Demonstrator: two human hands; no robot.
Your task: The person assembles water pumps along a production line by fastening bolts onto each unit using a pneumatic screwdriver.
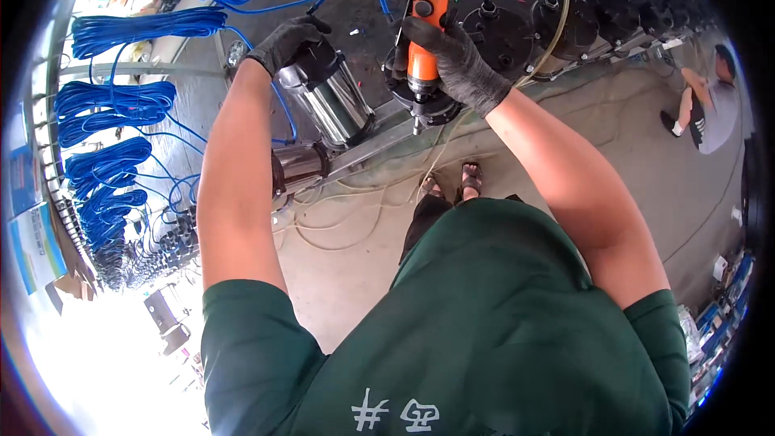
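My left hand (pixel 289 42), in a dark glove, grips the black top of a steel-cased submersible pump (pixel 337 105). The pump lies tilted at the front edge of the dark workbench (pixel 355 52). In my gloved right hand (pixel 464 60) is an orange air screwdriver (pixel 425 40), its fingers wrapped round the body. A metal fitting joins the tool's upper end, and its bit points down toward the bench edge. Directly beneath the tool sits a round black pump part (pixel 440 109), partly hidden by it. Another steel pump (pixel 300 168) lies left of the gripped one.
Coiled blue cables (pixel 117 105) line the left side. More black pump tops (pixel 494 36) stand along the bench to the right. A yellowish hose (pixel 563 12) runs past my right wrist to the floor. Another person (pixel 710 105) sits at the far right.
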